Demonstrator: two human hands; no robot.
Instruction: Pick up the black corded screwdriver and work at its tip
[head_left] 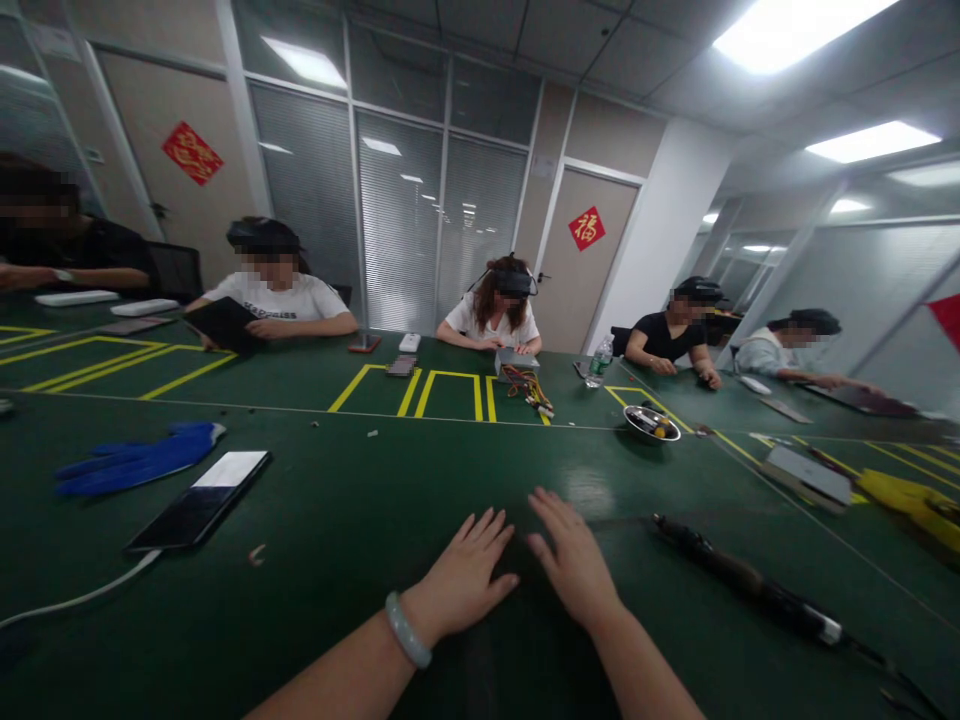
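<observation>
My left hand (466, 575) is low over the green table (337, 520), palm down, fingers spread, a pale bangle (407, 630) on its wrist. Close by on the right, my right hand (571, 562) has its fingers apart too and holds nothing. The hands do not touch; whether they rest on the surface is hard to tell. A black corded tool (742, 580) lies to the right of my right hand. Off to the left are a phone (202, 500) with a white cable and a blue glove (142, 460).
Across the table, several people sit at work. A metal bowl (652, 424) with small items stands beyond my right hand, near a plastic bottle (599, 362). A grey box with coloured wires (525, 375) lies ahead. A white box (806, 477) and yellow gloves (911, 505) are at the right.
</observation>
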